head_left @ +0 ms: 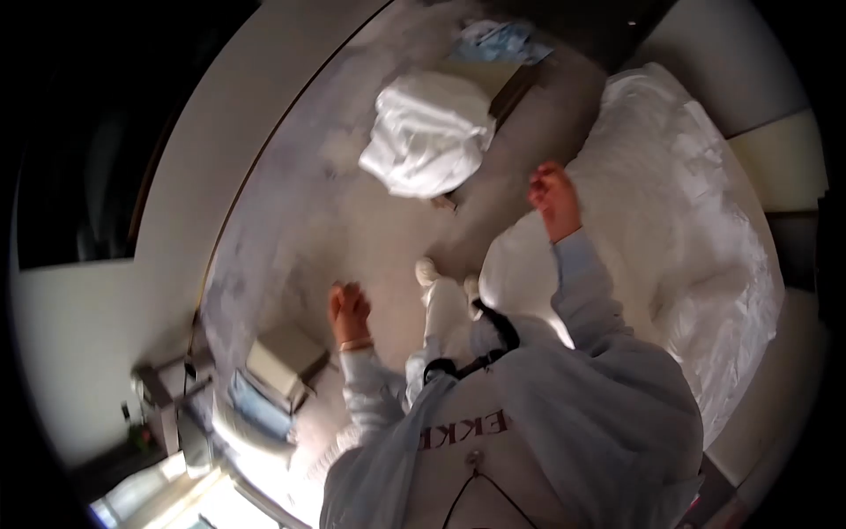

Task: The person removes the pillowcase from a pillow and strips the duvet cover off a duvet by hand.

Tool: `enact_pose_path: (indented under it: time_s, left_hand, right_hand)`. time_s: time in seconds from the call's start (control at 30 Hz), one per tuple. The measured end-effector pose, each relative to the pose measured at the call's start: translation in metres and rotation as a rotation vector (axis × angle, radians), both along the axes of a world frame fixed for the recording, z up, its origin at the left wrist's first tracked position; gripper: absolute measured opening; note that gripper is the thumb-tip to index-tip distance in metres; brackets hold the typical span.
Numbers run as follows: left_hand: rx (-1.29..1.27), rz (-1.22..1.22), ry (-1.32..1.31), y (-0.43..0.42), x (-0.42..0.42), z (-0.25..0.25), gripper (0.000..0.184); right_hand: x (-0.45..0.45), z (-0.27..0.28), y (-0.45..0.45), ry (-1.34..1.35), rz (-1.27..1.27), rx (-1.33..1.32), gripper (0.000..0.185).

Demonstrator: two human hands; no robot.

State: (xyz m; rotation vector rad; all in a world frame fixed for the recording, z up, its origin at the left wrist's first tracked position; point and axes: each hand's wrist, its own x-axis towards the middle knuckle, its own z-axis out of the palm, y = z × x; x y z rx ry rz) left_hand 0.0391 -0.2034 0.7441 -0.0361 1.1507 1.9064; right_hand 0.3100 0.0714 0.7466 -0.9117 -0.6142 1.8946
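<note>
My left hand [350,313] is raised at the centre left, fingers curled in, with nothing visible in it. Over the near edge of the white bedding [626,203], my right hand [554,199] hangs in the air, its fingers also curled and slightly blurred, and no object shows in it. Ahead of both hands, a crumpled white cloth [427,137] lies heaped against a piece of furniture [487,79]. Neither hand appears to touch anything.
Light blue crumpled fabric [502,42] lies at the top. A beige chair or box [286,357] stands at the lower left, near a side table [176,379]. Carpeted floor [352,220] runs between the bed and the left wall. Bright light enters at the bottom left.
</note>
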Motion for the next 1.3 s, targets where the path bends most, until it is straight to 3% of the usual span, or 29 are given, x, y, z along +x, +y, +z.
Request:
enact_pose_path:
  time_s: [0.03,0.07,0.13,0.23,0.3,0.37,0.47,0.7,0.8,0.93,1.07,1.2,1.3]
  left_hand:
    - [-0.098,-0.095,0.241,0.022,-0.008,0.023,0.019]
    - [-0.027,-0.212,0.328,0.036,-0.026,0.019,0.019]
    - [0.023,-0.388,0.318,0.085,-0.051,0.025,0.015]
    - [-0.177,-0.643,0.352,0.170,-0.075,0.013,0.012]
    - [-0.119,-0.765,0.374,0.224,-0.079,0.016,0.010]
    - [-0.086,-0.862,0.371,0.273,-0.077,0.017,0.009]
    - [0.000,-1.083,0.317,0.347,-0.052,0.004,0.013]
    - [-0.005,-1.415,0.300,0.495,0.067,0.002,0.016]
    - [0.004,-1.501,0.276,0.562,0.128,-0.009,0.015]
    - [0.078,-1.549,0.330,0.642,0.238,0.016,0.012]
    - [0.174,-1.797,0.354,0.718,0.345,0.034,0.011]
    - [0.222,-1.952,0.458,0.783,0.439,0.013,0.014]
    - [0.185,-1.987,0.541,0.837,0.497,-0.043,0.027]
  right_hand:
    - [-0.011,-0.002,0.017,-0.052,-0.036,-0.029,0.012]
    - [-0.020,-0.008,0.036,-0.095,-0.055,0.010,0.012]
    - [-0.031,-0.009,0.053,-0.151,-0.133,0.074,0.013]
    - [-0.041,0.012,0.080,-0.234,-0.185,0.056,0.011]
    - [-0.030,0.020,0.090,-0.274,-0.152,-0.016,0.010]
    - [-0.010,0.017,0.094,-0.333,-0.312,0.082,0.012]
    - [0.038,0.029,0.102,-0.354,-0.476,-0.011,0.013]
    - [0.180,0.029,0.139,-0.434,-0.957,-0.111,0.020]
    - [0.237,0.032,0.178,-0.364,-1.045,-0.071,0.020]
    - [0.304,0.058,0.224,-0.430,-1.060,0.109,0.018]
    - [0.345,0.080,0.228,-0.488,-1.187,0.105,0.019]
    - [0.368,0.041,0.208,-0.587,-1.362,-0.021,0.018]
    - [0.362,0.016,0.202,-0.543,-1.377,-0.186,0.021]
